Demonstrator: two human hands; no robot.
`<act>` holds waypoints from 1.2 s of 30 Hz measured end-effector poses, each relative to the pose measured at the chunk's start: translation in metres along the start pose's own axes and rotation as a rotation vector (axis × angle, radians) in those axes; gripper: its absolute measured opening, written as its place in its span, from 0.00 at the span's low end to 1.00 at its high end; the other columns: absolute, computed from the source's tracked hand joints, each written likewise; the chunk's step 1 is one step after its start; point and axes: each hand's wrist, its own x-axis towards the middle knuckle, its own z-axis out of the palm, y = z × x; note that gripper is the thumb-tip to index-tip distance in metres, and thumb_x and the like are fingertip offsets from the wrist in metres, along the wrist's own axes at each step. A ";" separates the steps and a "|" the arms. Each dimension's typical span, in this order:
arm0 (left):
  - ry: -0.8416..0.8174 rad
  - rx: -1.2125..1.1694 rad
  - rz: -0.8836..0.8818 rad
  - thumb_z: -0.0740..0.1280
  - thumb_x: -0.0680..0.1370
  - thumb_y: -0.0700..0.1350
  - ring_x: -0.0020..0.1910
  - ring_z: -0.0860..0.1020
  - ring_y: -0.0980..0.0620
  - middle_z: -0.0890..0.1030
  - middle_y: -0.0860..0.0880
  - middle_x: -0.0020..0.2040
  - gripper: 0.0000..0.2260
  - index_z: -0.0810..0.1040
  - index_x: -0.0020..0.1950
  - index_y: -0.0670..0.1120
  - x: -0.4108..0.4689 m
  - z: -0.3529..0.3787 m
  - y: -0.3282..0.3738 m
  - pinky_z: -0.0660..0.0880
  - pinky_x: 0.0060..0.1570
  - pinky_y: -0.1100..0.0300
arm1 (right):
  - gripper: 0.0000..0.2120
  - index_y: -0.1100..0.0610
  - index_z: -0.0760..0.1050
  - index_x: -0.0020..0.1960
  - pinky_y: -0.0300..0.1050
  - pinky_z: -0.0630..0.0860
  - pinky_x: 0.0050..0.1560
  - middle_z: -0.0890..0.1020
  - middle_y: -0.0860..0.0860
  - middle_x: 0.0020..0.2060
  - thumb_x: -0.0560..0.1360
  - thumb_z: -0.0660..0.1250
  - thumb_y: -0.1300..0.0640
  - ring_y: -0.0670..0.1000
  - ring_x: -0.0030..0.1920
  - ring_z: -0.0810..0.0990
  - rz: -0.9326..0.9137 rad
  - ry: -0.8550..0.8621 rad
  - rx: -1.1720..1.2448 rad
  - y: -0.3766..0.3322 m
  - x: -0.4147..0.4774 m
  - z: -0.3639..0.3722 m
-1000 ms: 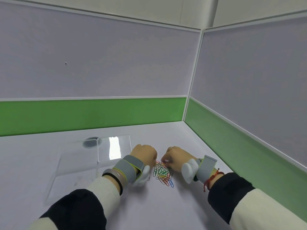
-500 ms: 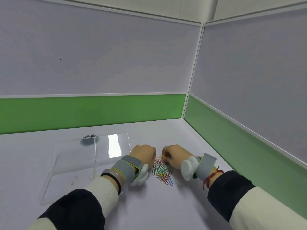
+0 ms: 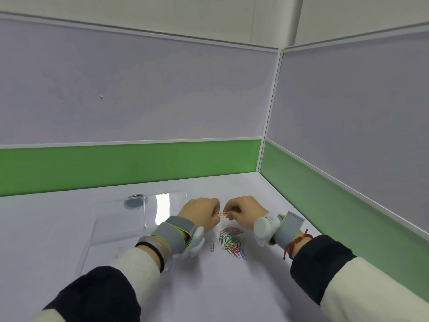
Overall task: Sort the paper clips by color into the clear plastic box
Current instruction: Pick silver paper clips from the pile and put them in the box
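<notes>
You have both hands raised just above the pile of paper clips (image 3: 232,241), knuckles toward the camera, and between them sits a small yellow-orange clip (image 3: 222,214), lying roughly crosswise so that each end reaches toward one hand. Your right hand (image 3: 243,211) is curled with its fingertips pinched on the clip's right end; your left hand (image 3: 200,212) is closed into a loose fist with its fingertips meeting the left end, though from here you cannot tell whether it truly grips the clip or only steadies it (there may be more than one clip in that pinch; it is too small to tell). What matters for the next move is direction: the clear plastic box (image 3: 120,226) lies to your left, just beside and partly behind your left wrist, while the pile rests on the white desk (image 3: 232,287) between your two wrists, nearer to you than the held clip. So your left hand is the nearer one to the box, and a carry would go leftward across a short gap. One grey clip (image 3: 212,246) lies apart, just left of the pile. The box's compartments look empty, so the sorting seems barely begun.
</notes>
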 end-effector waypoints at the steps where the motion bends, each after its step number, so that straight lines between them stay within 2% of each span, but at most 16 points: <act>1: 0.008 -0.004 -0.002 0.59 0.76 0.42 0.48 0.77 0.42 0.81 0.43 0.52 0.10 0.75 0.54 0.44 -0.003 -0.002 -0.003 0.72 0.48 0.53 | 0.10 0.61 0.80 0.50 0.38 0.66 0.38 0.85 0.59 0.45 0.74 0.62 0.64 0.50 0.40 0.73 -0.008 0.005 0.003 -0.005 0.001 0.001; 5: 0.045 -0.027 -0.041 0.59 0.77 0.41 0.53 0.77 0.42 0.82 0.44 0.53 0.11 0.76 0.55 0.44 -0.018 -0.012 -0.022 0.68 0.48 0.57 | 0.09 0.60 0.81 0.49 0.29 0.65 0.35 0.84 0.58 0.41 0.74 0.63 0.63 0.49 0.39 0.74 -0.025 0.023 0.046 -0.024 0.004 0.009; 8: 0.064 -0.058 -0.097 0.58 0.77 0.43 0.54 0.77 0.42 0.82 0.45 0.53 0.11 0.77 0.55 0.46 -0.030 -0.019 -0.043 0.71 0.53 0.55 | 0.09 0.60 0.81 0.49 0.26 0.65 0.33 0.84 0.56 0.40 0.74 0.63 0.63 0.48 0.36 0.74 -0.047 0.019 0.057 -0.040 0.008 0.018; 10: 0.047 -0.061 -0.135 0.58 0.78 0.43 0.55 0.77 0.42 0.82 0.46 0.54 0.11 0.77 0.56 0.47 -0.039 -0.023 -0.054 0.72 0.53 0.55 | 0.09 0.61 0.81 0.48 0.27 0.66 0.34 0.85 0.57 0.41 0.74 0.63 0.63 0.48 0.36 0.74 -0.063 0.007 0.064 -0.052 0.011 0.024; 12: 0.030 -0.062 -0.154 0.59 0.78 0.43 0.55 0.78 0.43 0.83 0.47 0.54 0.11 0.77 0.55 0.47 -0.047 -0.026 -0.062 0.73 0.52 0.56 | 0.09 0.61 0.81 0.47 0.34 0.69 0.37 0.86 0.58 0.43 0.73 0.62 0.63 0.49 0.38 0.75 -0.076 -0.021 0.068 -0.063 0.013 0.030; 15: 0.020 -0.025 -0.149 0.58 0.77 0.42 0.53 0.79 0.43 0.83 0.47 0.53 0.11 0.79 0.54 0.47 -0.056 -0.029 -0.070 0.74 0.49 0.56 | 0.10 0.61 0.81 0.48 0.34 0.70 0.38 0.86 0.58 0.44 0.74 0.61 0.63 0.50 0.39 0.76 -0.101 -0.061 0.042 -0.075 0.017 0.036; 18: 0.014 -0.008 -0.147 0.58 0.77 0.43 0.53 0.79 0.44 0.83 0.48 0.53 0.12 0.79 0.54 0.47 -0.060 -0.030 -0.076 0.75 0.50 0.56 | 0.12 0.60 0.81 0.52 0.40 0.75 0.51 0.85 0.56 0.49 0.74 0.60 0.64 0.50 0.45 0.78 -0.125 -0.094 0.014 -0.080 0.017 0.040; 20: 0.013 -0.012 -0.155 0.58 0.77 0.44 0.54 0.80 0.46 0.83 0.49 0.54 0.12 0.79 0.55 0.48 -0.063 -0.031 -0.079 0.76 0.52 0.56 | 0.12 0.59 0.81 0.54 0.40 0.73 0.54 0.84 0.56 0.52 0.75 0.61 0.63 0.50 0.46 0.78 -0.137 -0.106 -0.008 -0.081 0.017 0.041; 24: 0.006 -0.009 -0.149 0.58 0.78 0.45 0.58 0.78 0.49 0.81 0.51 0.59 0.14 0.76 0.61 0.49 -0.065 -0.032 -0.080 0.75 0.58 0.57 | 0.13 0.58 0.79 0.57 0.37 0.70 0.53 0.84 0.54 0.55 0.75 0.61 0.63 0.52 0.50 0.79 -0.142 -0.094 -0.034 -0.076 0.016 0.037; 26: 0.015 -0.010 -0.154 0.57 0.79 0.48 0.59 0.78 0.48 0.81 0.52 0.60 0.15 0.74 0.63 0.49 -0.063 -0.033 -0.076 0.73 0.59 0.57 | 0.14 0.57 0.79 0.57 0.38 0.71 0.55 0.83 0.54 0.55 0.75 0.61 0.64 0.53 0.55 0.80 -0.131 -0.089 -0.065 -0.070 0.014 0.031; 31: -0.019 -0.026 -0.147 0.55 0.80 0.49 0.60 0.76 0.45 0.81 0.51 0.60 0.15 0.73 0.64 0.49 -0.055 -0.026 -0.058 0.72 0.61 0.54 | 0.15 0.57 0.79 0.57 0.43 0.75 0.60 0.83 0.55 0.55 0.74 0.60 0.65 0.53 0.56 0.80 -0.069 -0.075 -0.088 -0.049 0.007 0.011; 36: -0.047 -0.016 -0.114 0.56 0.79 0.49 0.60 0.76 0.45 0.80 0.51 0.60 0.15 0.73 0.64 0.50 -0.046 -0.021 -0.042 0.72 0.61 0.54 | 0.14 0.58 0.79 0.57 0.37 0.72 0.55 0.83 0.55 0.55 0.74 0.62 0.64 0.53 0.56 0.80 -0.024 -0.061 -0.080 -0.032 0.000 -0.007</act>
